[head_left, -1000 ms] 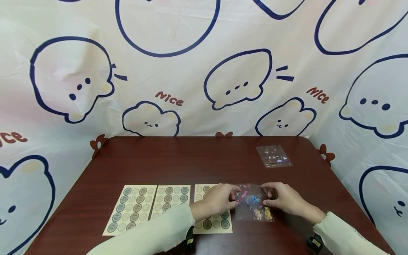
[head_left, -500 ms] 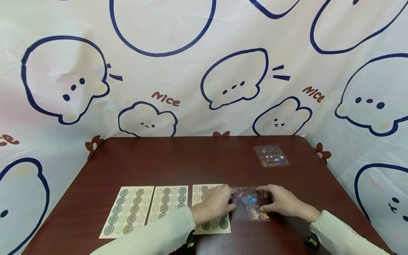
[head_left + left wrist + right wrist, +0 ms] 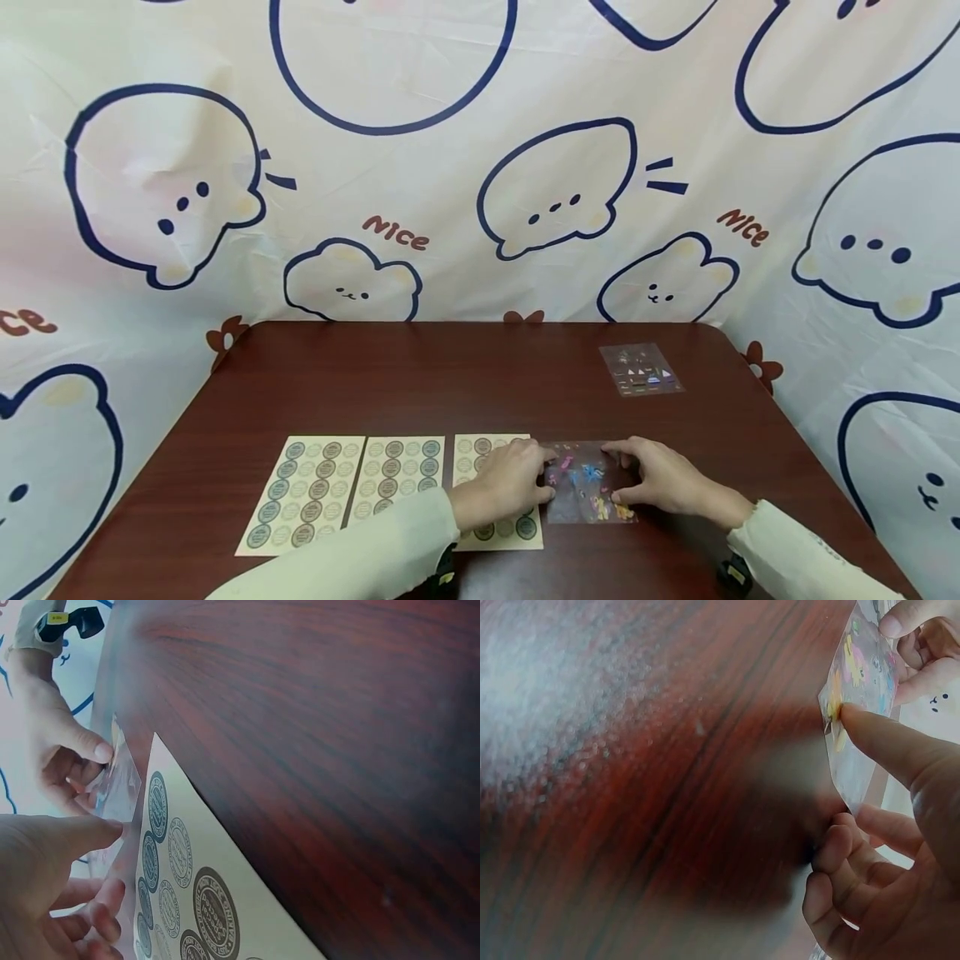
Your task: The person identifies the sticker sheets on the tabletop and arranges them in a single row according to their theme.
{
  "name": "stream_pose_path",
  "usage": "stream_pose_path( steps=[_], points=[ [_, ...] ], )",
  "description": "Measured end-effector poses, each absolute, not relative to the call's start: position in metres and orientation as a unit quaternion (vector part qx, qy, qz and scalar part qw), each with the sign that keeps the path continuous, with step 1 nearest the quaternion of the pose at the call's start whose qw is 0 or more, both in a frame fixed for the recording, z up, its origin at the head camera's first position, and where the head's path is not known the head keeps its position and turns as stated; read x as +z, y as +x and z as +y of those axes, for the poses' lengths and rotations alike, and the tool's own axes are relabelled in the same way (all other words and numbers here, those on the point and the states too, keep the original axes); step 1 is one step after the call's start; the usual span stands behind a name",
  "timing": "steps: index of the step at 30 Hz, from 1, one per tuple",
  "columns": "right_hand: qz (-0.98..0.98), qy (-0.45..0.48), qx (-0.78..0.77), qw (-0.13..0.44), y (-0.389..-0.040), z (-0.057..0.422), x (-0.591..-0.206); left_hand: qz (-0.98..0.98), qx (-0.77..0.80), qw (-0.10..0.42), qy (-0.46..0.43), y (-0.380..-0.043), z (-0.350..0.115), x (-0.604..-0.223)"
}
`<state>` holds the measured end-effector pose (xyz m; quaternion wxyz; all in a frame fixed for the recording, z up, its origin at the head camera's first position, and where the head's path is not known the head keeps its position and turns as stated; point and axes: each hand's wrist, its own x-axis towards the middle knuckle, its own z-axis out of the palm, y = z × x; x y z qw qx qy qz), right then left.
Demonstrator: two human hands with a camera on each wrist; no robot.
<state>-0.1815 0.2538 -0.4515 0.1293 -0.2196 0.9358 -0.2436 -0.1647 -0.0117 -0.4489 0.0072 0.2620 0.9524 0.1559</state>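
A clear sticker sheet (image 3: 581,492) with small pink, blue and yellow pony-like figures lies on the table between both hands. My left hand (image 3: 506,479) touches its left edge, thumb and index finger spread apart. Across from it, my right hand (image 3: 667,479) rests on the right edge, also with thumb and index finger apart. In the right wrist view the right thumb (image 3: 870,727) presses on a yellow figure, while the index fingertip meets a corner of the sheet. Under the left hand lies a cream sheet of round seal stickers (image 3: 487,535), partly hidden by that hand.
Two more cream sheets, the middle one (image 3: 397,458) and the leftmost one (image 3: 300,492), lie in a row to the left. Another clear sheet (image 3: 641,369) with small shapes lies at the back right. A printed cloth (image 3: 450,183) hangs behind the brown table (image 3: 420,375).
The sticker sheet has shifted slightly left and toward me, against the cream sheet's right edge. Both hands have stayed at its edges; the right thumb has moved down toward the yellow figures.
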Motion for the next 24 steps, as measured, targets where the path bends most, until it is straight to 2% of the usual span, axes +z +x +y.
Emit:
stream_pose_path(
  steps=[24],
  points=[
    [0.944, -0.234, -0.209, 0.101, -0.1811, 0.2518, -0.4547, 0.950, 0.176, 0.025, 0.258, -0.1662, -0.0180, -0.4555]
  ],
)
